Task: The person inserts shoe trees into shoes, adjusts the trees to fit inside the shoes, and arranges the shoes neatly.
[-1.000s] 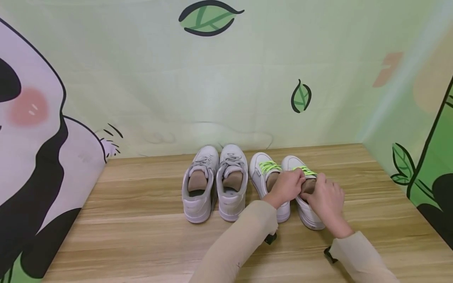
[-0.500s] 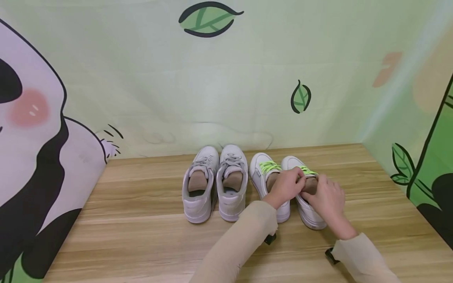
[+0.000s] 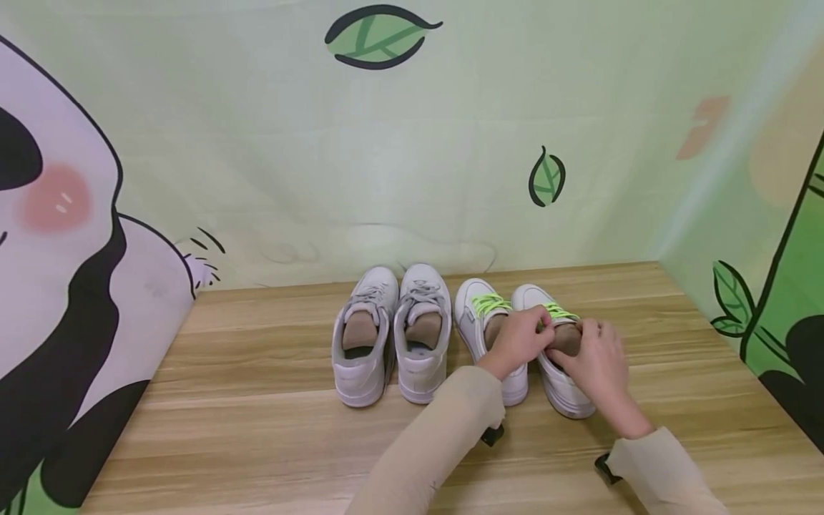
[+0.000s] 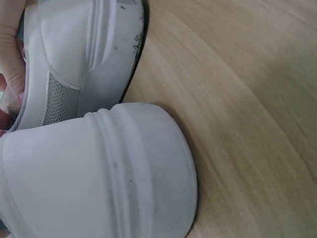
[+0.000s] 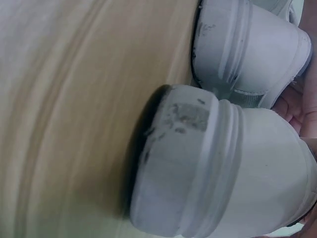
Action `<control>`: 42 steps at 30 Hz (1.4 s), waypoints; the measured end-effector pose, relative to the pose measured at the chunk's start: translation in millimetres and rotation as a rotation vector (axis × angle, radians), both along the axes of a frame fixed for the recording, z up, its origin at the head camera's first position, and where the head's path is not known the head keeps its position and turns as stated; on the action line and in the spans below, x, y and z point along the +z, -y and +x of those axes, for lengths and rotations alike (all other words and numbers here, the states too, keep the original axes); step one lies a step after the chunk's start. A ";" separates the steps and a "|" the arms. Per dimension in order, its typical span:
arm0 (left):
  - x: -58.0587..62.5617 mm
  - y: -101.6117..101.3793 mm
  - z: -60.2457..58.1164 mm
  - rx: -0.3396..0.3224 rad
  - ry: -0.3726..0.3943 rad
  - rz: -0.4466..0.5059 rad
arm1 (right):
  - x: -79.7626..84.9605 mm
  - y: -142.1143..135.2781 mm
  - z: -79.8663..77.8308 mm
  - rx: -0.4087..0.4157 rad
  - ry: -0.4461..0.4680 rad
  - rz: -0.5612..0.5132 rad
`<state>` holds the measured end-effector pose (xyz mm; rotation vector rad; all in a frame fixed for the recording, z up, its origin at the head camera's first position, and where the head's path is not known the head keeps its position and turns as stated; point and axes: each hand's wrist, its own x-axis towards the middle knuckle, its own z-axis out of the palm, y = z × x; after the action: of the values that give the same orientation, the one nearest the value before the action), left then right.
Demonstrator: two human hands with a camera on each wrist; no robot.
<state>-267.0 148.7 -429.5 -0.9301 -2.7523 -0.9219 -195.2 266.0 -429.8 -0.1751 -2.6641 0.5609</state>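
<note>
Two white sneakers with neon-green laces stand on the right of the wooden surface, toes toward the wall. Over the right one [image 3: 569, 400], my left hand [image 3: 520, 340] is bent with its fingertips pinching at the tongue; a bit of green shoelace [image 3: 543, 325] shows there. My right hand [image 3: 600, 357] grips the collar from the right, thumb at the opening, fingers bent over the edge. My left forearm crosses the other green-laced sneaker [image 3: 473, 315] and partly hides it. The right wrist view shows the right sneaker's scuffed heel [image 5: 198, 158] close up.
Another pair of white sneakers, with grey laces, stands to the left: an outer shoe [image 3: 359, 372] and an inner shoe [image 3: 421, 372]. A printed cloth wall [image 3: 399, 179] with leaves and a panda rises behind the wooden surface [image 3: 257, 429].
My right hand has shifted slightly right and its fingers bend more. The left fingertips have moved a little at the tongue. The shoes stay put.
</note>
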 end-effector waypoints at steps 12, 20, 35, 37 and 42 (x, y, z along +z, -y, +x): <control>2.5 2.7 0.5 -0.053 0.085 0.003 | 0.2 4.0 -5.2 -0.002 0.032 -0.069; 1.5 3.2 -1.5 -0.069 0.071 -0.007 | 0.6 3.1 -9.4 -0.009 0.051 -0.090; 0.5 0.0 -0.5 -0.060 0.064 -0.021 | 12.0 -4.6 -4.7 0.016 0.128 -0.080; 0.0 -0.3 -0.8 -0.058 0.062 -0.022 | 13.6 -6.2 -3.3 0.024 0.093 -0.068; -0.6 -0.2 -1.2 -0.055 0.061 -0.024 | 14.6 -8.8 -3.2 0.020 0.016 -0.047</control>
<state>-268.2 148.8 -430.1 -1.0023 -2.8078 -0.9434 -198.4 274.8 -415.2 -0.1676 -2.6727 0.6307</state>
